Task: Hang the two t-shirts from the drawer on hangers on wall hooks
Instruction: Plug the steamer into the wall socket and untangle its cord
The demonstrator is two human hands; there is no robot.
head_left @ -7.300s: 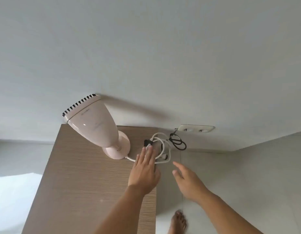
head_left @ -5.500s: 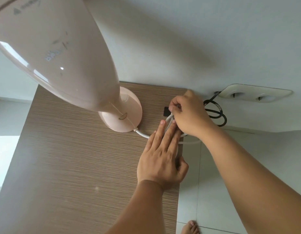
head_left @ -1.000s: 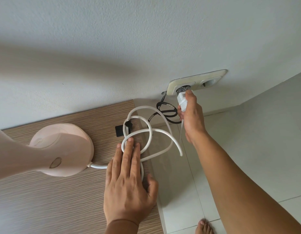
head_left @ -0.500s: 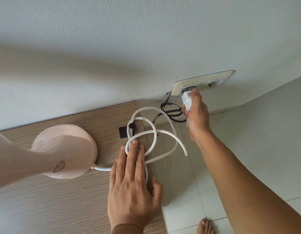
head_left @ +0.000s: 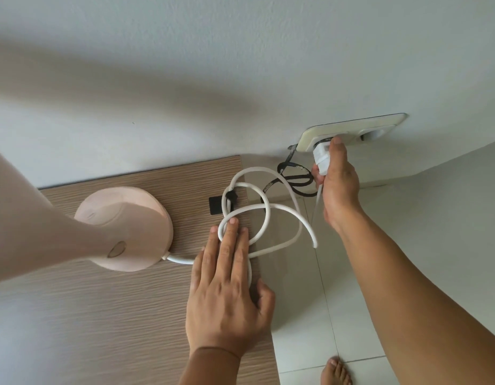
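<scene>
The right hand (head_left: 338,182) is clenched around a white plug (head_left: 321,157), pressing it into the left opening of the wall socket (head_left: 351,132). Below and left of the socket, the left hand (head_left: 226,290) lies flat, fingers spread, pinning the looped white cord (head_left: 268,215) on the wooden table (head_left: 101,315) beside the pink steamer base (head_left: 129,226). No t-shirts are in view.

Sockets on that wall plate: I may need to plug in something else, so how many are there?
2. The left socket is taken by the white plug that the right hand grips; the right socket is free. None seem hidden.
</scene>
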